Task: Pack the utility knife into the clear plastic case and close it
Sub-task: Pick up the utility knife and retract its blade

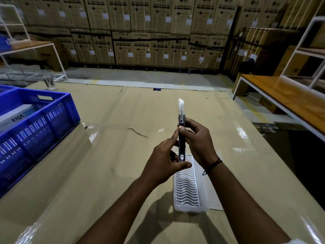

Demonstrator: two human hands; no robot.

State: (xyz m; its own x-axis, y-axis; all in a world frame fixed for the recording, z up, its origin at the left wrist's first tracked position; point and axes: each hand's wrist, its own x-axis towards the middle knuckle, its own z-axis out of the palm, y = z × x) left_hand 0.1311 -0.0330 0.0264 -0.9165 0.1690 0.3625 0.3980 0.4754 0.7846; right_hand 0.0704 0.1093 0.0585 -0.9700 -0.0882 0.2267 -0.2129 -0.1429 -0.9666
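Observation:
A slim dark utility knife (181,120) with its pale blade tip extended points away from me, held upright above the table. My left hand (165,164) pinches its lower end between thumb and fingers. My right hand (197,141) grips the handle's middle from the right side. Below both hands, the clear plastic case (189,187) lies flat on the cardboard-covered table (105,155), its ribbed wavy surface showing. Its upper end is hidden behind my hands, so I cannot tell whether it is open.
A blue plastic crate (35,124) holding a white box stands at the left. A wooden bench with a white frame (284,97) runs along the right. Stacked cardboard boxes (149,32) line the back wall. A small glass (50,84) sits at the table's far left corner.

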